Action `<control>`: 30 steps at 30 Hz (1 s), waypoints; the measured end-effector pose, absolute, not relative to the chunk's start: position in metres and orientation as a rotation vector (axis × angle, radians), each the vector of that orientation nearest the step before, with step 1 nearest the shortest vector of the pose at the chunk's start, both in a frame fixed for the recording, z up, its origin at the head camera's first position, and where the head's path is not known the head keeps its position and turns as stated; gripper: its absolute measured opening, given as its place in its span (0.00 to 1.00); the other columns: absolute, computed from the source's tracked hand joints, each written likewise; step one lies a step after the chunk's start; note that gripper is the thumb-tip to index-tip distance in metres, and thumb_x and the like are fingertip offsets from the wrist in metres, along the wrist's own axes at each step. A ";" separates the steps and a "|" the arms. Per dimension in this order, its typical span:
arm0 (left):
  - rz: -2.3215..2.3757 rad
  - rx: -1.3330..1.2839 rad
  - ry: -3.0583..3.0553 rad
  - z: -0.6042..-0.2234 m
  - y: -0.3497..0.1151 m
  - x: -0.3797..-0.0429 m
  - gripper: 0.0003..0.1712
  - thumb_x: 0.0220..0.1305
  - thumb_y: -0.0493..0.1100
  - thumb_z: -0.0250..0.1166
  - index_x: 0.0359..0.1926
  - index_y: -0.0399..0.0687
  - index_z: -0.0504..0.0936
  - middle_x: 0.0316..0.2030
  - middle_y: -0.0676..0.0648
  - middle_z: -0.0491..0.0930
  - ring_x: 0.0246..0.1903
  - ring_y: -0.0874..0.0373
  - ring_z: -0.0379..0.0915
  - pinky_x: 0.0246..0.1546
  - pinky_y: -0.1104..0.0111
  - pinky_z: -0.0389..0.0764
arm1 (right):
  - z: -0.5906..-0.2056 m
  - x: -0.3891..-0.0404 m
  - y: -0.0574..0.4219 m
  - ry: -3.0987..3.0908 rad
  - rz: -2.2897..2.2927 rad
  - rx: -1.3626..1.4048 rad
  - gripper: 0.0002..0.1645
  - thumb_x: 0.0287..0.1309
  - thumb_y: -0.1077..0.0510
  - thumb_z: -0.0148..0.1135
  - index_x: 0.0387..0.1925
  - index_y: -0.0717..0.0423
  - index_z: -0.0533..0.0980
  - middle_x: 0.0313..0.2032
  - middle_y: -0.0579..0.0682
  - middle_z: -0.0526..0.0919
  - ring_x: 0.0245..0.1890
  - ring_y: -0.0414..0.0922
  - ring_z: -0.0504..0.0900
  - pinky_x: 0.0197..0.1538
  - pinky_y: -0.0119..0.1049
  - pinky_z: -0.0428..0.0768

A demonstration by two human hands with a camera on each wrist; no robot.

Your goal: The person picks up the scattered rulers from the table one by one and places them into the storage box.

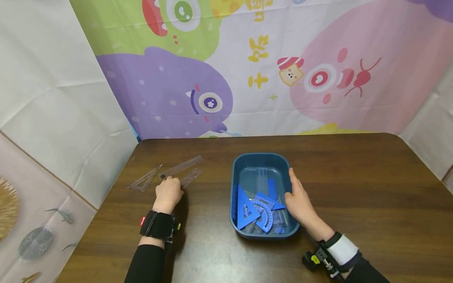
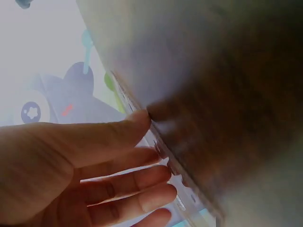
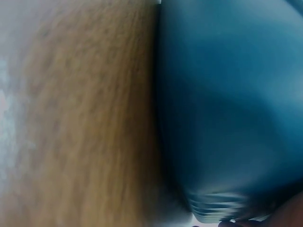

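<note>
My left hand [image 1: 169, 194] pinches a clear plastic ruler [image 1: 191, 178] low over the left of the table. In the left wrist view, the thumb lies at one edge of this ruler [image 2: 163, 153] and the fingers are behind it. Beside that hand lie a longer clear ruler [image 1: 181, 167] and a clear set square [image 1: 146, 179]. My right hand [image 1: 300, 200] grips the right side of a dark blue plastic bin [image 1: 234, 192], thumb at the rim. Inside are a blue set square [image 1: 245, 210], a blue protractor [image 1: 266, 220] and several clear pieces.
The brown wooden table [image 1: 354, 188] carries the bin near its middle. At its back edge hangs a cloth [image 1: 265, 114] printed with cartoon monsters. White sheeting [image 1: 63, 78] borders the left side.
</note>
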State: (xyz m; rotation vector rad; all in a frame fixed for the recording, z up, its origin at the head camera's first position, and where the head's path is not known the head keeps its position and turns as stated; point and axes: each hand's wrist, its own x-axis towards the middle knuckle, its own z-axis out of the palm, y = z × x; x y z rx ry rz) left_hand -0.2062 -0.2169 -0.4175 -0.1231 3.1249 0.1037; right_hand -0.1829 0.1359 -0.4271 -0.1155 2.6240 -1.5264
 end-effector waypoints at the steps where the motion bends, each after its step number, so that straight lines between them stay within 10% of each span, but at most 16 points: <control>1: 0.102 -0.117 3.134 -0.418 -0.217 -0.206 0.18 0.51 0.41 0.68 0.39 0.31 0.79 0.37 0.33 0.77 0.36 0.37 0.75 0.32 0.48 0.76 | -0.427 -0.183 0.136 2.622 -1.526 -0.116 0.41 0.58 0.71 0.36 0.69 0.58 0.33 0.70 0.58 0.35 0.69 0.56 0.38 0.66 0.55 0.44; 10: 0.164 0.056 3.268 -0.419 -0.216 -0.207 0.02 0.45 0.29 0.62 0.21 0.30 0.78 0.23 0.33 0.79 0.24 0.38 0.77 0.22 0.53 0.76 | -0.431 -0.185 0.136 2.658 -1.522 -0.142 0.42 0.56 0.71 0.37 0.69 0.59 0.34 0.70 0.59 0.37 0.69 0.56 0.39 0.66 0.54 0.45; 24: 0.201 -0.019 3.470 -0.416 -0.199 -0.205 0.05 0.56 0.32 0.56 0.30 0.33 0.77 0.26 0.33 0.79 0.23 0.37 0.76 0.20 0.50 0.75 | -0.430 -0.184 0.136 2.647 -1.498 -0.123 0.42 0.57 0.70 0.37 0.69 0.58 0.34 0.70 0.58 0.36 0.69 0.56 0.39 0.66 0.55 0.45; 30: 0.549 0.410 3.727 -0.392 -0.161 -0.204 0.03 0.54 0.29 0.58 0.30 0.39 0.74 0.21 0.42 0.76 0.20 0.46 0.74 0.20 0.57 0.73 | -0.429 -0.184 0.136 2.647 -1.506 -0.115 0.41 0.57 0.70 0.37 0.70 0.58 0.34 0.70 0.58 0.36 0.69 0.56 0.39 0.66 0.55 0.44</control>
